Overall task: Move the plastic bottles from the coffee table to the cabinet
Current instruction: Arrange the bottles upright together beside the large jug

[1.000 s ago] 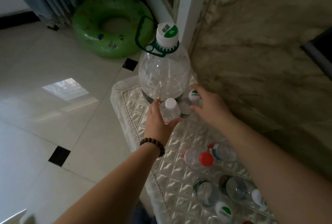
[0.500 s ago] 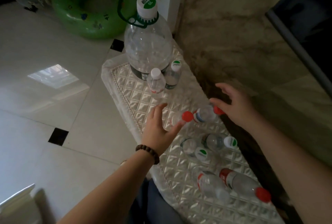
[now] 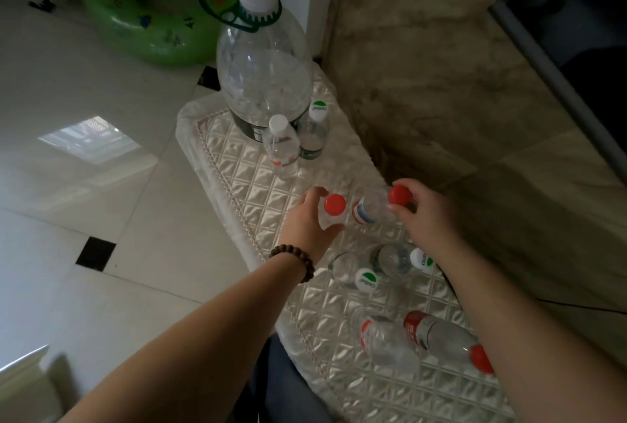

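Several clear plastic bottles sit on a cabinet top covered with a quilted silver cloth (image 3: 237,158). A very large bottle (image 3: 264,73) with a white-green cap stands at the far end, with two small bottles upright in front of it: one white-capped (image 3: 281,148), one green-capped (image 3: 314,132). My left hand (image 3: 310,222) wraps around a red-capped bottle (image 3: 334,209). My right hand (image 3: 424,212) pinches the red cap end of a lying bottle (image 3: 373,207). Closer to me lie two green-capped bottles (image 3: 390,260) and two red-labelled ones (image 3: 424,338).
A green inflatable swim ring (image 3: 146,15) rests on the glossy tiled floor at the far left. A marbled wall (image 3: 441,66) runs along the cabinet's right side, with a dark screen edge (image 3: 559,49) above. A black cable (image 3: 559,305) crosses at the right.
Both hands left the two upright small bottles and came back toward me. The left hand has closed around one red-capped bottle, and the right has taken hold of the other.
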The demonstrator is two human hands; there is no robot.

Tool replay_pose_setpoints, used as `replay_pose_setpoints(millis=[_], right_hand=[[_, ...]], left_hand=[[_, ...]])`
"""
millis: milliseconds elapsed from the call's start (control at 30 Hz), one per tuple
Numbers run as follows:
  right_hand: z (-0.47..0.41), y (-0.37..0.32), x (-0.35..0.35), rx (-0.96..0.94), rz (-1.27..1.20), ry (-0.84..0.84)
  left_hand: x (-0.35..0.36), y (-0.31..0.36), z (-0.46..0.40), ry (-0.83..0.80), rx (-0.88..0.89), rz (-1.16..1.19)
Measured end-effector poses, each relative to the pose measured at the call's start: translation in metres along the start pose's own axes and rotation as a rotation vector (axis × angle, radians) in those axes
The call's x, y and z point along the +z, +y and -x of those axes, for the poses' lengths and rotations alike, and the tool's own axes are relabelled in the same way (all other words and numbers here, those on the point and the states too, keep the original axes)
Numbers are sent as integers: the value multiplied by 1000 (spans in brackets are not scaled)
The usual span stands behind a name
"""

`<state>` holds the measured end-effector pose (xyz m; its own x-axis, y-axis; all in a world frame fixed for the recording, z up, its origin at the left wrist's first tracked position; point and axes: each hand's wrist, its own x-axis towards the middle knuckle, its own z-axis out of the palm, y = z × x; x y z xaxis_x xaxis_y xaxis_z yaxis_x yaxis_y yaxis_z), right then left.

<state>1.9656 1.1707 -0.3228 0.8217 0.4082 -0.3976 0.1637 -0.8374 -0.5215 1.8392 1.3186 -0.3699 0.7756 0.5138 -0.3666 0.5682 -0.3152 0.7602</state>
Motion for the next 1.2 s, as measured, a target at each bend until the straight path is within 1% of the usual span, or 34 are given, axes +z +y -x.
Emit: replay_pose_setpoints(millis=[67,200,367,533,667,800,1033,1200], right_hand=[[-2,-2,0,-4,12,8],[-7,-18,-1,-70,5,40],[-28,-56,6,-165,27,38],[-51,-84,21,-226,51,20],[-65,-94,32,-226,92,-22],[-73,-94,38,-222,118,-48],[-74,-93,39,-206,79,-49],[-67,-85,36,-218,36,-56]], left_hand=[[-6,0,-1,48,8,16],[-25,-4,-6,205,11,50],[-42,-13,-18,281,-41,101],[-46,-12,-33,309,-84,143],[-38,-9,-43,301,-89,169],[-28,-6,-49,311,-78,181],[-20,-8,-50,355,-72,166],[-25,-16,-42,312,-88,101]])
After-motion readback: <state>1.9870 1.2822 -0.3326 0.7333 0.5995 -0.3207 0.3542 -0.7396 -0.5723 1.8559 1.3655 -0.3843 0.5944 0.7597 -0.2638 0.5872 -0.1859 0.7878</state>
